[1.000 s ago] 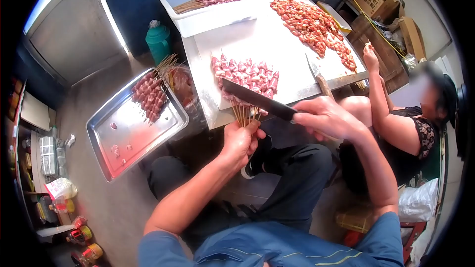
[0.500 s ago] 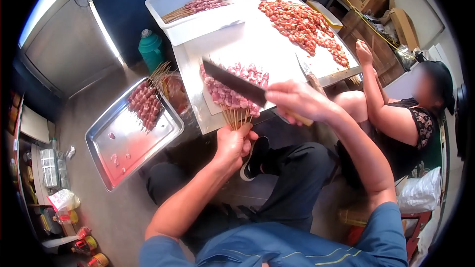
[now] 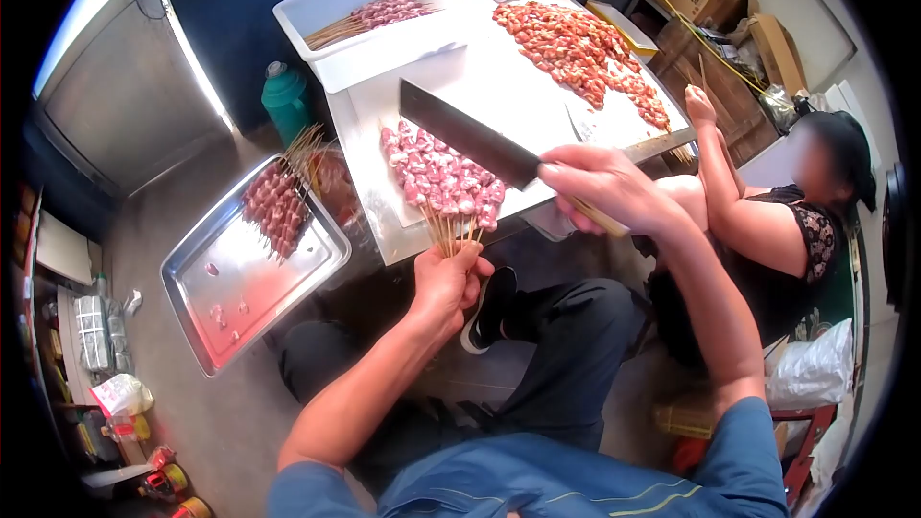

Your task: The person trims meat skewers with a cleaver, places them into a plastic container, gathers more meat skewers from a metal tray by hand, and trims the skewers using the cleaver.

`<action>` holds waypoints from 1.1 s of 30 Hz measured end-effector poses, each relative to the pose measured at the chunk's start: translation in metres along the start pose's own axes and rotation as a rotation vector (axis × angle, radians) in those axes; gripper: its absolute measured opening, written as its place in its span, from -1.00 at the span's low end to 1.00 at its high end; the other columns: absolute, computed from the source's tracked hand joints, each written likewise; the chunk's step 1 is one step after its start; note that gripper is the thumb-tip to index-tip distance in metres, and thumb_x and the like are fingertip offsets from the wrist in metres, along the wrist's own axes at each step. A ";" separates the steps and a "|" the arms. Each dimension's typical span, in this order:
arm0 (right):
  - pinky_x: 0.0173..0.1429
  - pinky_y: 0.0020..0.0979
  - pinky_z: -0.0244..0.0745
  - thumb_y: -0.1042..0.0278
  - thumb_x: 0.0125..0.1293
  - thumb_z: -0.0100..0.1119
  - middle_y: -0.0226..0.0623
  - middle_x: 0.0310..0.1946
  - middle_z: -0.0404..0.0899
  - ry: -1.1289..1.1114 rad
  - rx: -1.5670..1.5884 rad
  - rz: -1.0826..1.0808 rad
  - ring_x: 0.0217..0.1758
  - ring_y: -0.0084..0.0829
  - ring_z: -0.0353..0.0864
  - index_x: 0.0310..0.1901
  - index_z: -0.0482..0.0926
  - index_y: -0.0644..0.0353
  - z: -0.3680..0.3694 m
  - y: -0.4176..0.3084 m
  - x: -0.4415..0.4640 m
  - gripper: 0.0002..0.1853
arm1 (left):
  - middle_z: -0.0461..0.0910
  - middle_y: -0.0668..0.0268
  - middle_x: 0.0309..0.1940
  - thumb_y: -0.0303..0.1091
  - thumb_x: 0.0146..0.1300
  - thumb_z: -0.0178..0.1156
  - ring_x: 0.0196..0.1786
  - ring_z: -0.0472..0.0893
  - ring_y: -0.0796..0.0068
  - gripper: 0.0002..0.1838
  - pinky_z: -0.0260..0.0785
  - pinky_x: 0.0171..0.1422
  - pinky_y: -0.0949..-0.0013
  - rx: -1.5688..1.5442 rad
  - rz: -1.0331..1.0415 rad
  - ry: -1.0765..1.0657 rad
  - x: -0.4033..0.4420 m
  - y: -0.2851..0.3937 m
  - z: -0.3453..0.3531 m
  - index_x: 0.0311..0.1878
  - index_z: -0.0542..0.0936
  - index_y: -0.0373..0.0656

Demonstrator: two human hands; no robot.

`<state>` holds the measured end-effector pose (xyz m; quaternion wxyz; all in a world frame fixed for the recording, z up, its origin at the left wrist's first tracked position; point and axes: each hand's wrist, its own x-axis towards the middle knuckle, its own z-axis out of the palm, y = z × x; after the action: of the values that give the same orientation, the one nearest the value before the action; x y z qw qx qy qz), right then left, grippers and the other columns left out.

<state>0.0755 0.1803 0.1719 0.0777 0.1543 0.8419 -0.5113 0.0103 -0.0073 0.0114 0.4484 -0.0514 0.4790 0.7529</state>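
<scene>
My left hand (image 3: 449,283) is closed around the bare stick ends of a bunch of meat skewers (image 3: 443,177). Their pink meat pieces lie side by side at the near edge of the white table (image 3: 384,101). In my right hand (image 3: 604,187) is a cleaver (image 3: 470,139), gripped by its wooden handle. Its broad dark blade is raised over the skewers, pointing to the upper left, and appears apart from the meat.
A metal tray (image 3: 254,297) with darker skewers (image 3: 275,209) stands left. A white tub (image 3: 393,53) of skewers and a heap of cut meat (image 3: 576,53) are on the table. A green jug (image 3: 285,101) stands behind. A co-worker (image 3: 767,211) sits at the right.
The cleaver has lifted away from the meat and shifted slightly right with my right hand, uncovering more of the skewers. My left hand keeps its hold on the sticks.
</scene>
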 end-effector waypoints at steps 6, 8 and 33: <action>-0.62 -0.53 0.39 0.08 0.43 0.07 -0.41 -0.58 0.46 -0.146 -0.064 0.174 -0.61 -0.59 0.51 -0.29 0.48 0.27 -0.002 0.018 0.007 -0.65 | 0.57 0.21 -0.51 -0.44 0.38 0.15 -0.76 0.29 0.63 -0.92 -0.04 -0.75 0.53 -0.013 -0.001 0.005 -0.005 0.003 0.003 -0.19 0.47 -0.23; -0.61 -0.58 0.39 0.07 0.43 0.09 -0.41 -0.57 0.46 -0.136 -0.012 0.322 -0.62 -0.60 0.50 -0.30 0.47 0.26 -0.019 0.014 -0.020 -0.64 | 0.57 0.21 -0.51 -0.43 0.38 0.15 -0.76 0.29 0.63 -0.92 -0.04 -0.75 0.53 -0.023 -0.007 0.004 -0.007 0.004 0.004 -0.19 0.47 -0.23; -0.58 -0.58 0.39 0.09 0.46 0.06 -0.39 -0.55 0.48 0.018 0.055 0.212 -0.61 -0.60 0.50 -0.23 0.50 0.27 -0.039 0.014 -0.050 -0.66 | 0.57 0.23 -0.52 -0.42 0.40 0.13 -0.75 0.31 0.62 -0.89 -0.02 -0.74 0.55 0.016 0.000 0.034 -0.003 0.001 0.005 -0.13 0.48 -0.26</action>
<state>0.1278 0.2115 0.1929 0.1194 0.2493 0.8071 -0.5217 0.0131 -0.0058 0.0165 0.4406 -0.0604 0.4925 0.7482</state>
